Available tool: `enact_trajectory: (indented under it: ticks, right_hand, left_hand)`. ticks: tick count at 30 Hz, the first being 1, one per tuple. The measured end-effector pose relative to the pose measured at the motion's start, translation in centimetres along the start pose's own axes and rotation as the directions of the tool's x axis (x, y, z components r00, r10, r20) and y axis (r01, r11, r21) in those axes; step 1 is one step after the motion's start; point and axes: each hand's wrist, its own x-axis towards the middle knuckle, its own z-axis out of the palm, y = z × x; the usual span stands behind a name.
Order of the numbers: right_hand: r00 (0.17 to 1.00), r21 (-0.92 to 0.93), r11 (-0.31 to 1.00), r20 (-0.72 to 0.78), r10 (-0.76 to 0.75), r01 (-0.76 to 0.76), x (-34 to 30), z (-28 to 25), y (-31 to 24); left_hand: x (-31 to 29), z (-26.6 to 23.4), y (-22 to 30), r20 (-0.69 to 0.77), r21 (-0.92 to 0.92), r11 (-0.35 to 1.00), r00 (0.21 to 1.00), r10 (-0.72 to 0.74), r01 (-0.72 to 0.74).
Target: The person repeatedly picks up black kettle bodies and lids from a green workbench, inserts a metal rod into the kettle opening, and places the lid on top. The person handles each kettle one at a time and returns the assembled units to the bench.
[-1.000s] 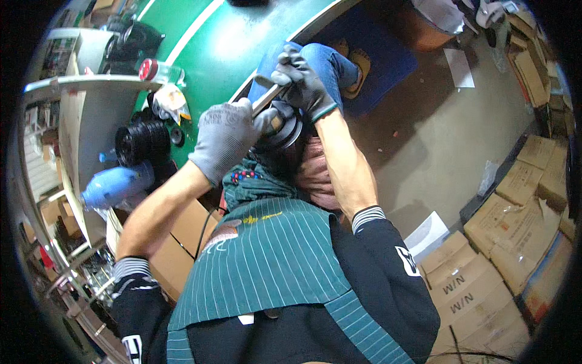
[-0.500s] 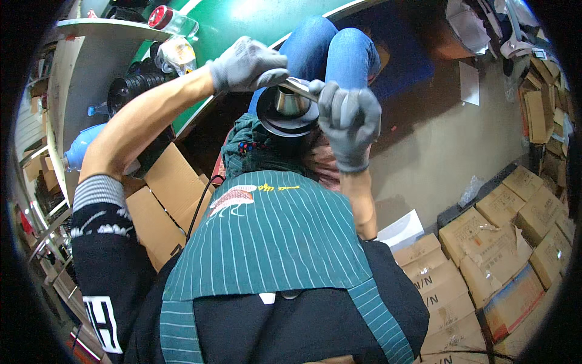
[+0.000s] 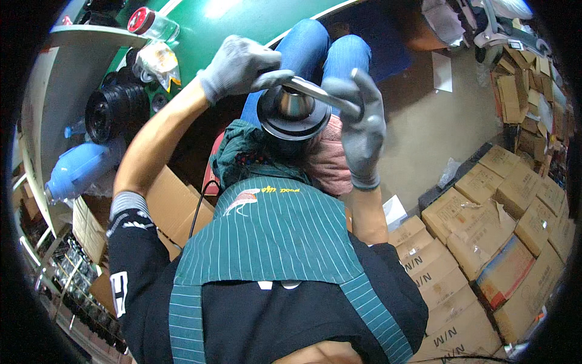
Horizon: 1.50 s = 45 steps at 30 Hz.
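A silver metal rod (image 3: 324,96) slants across a black disc-shaped base (image 3: 285,128), which has a shiny metal cone (image 3: 296,104) on it and sits at my lap. My left hand (image 3: 242,68), in a grey knit glove, is closed around the rod's left end. At its other end is my right hand (image 3: 365,133), gloved alike, with fingers loosened and apart; the rod's tip meets it near the palm. The rod hides the top of the cone. I cannot tell whether the rod is joined to it.
Cardboard boxes (image 3: 479,236) are stacked at the right. On the left, black ring-shaped parts (image 3: 112,110) and a blue bottle (image 3: 85,170) lie near a shelf. A red-lidded jar (image 3: 154,25) rests by the green surface (image 3: 242,18). An open carton (image 3: 173,203) stands by my left side.
My right hand has loosened from its closed grip, its fingers spreading and moving slightly right, uncovering more of the rod. My left hand keeps its hold. The whole view has shifted a little.
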Motion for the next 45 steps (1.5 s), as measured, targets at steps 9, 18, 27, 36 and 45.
enact_trajectory:
  ticks: [9,18,27,36,45]
  right_hand:
    - [0.929,-0.888,0.460,0.169,0.328,-0.001,-0.4,-0.8,0.1]
    - [0.999,-0.847,0.531,0.047,-0.005,0.042,2.5,-0.5,-6.4]
    - [0.847,0.275,0.910,-0.354,0.396,-0.310,7.1,-7.9,4.8]
    - [0.576,0.152,0.562,0.356,0.736,-0.813,11.5,-4.5,10.0]
    - [0.538,0.249,0.478,0.354,0.765,-0.842,11.8,-6.7,11.8]
  left_hand:
    - [-9.1,4.5,-10.7,-0.165,0.601,0.679,0.897,-0.410,0.421]
    - [-6.8,3.0,-9.3,-0.239,0.207,0.504,0.543,-0.805,0.839]
    - [-4.5,3.3,1.2,-0.472,-0.382,0.910,0.813,-0.342,0.161]
    - [-2.0,-4.6,-6.9,-0.755,-0.184,0.791,0.432,-0.494,0.583]
    - [11.9,-15.2,-32.2,-0.554,-0.157,0.600,0.432,-0.711,0.785]
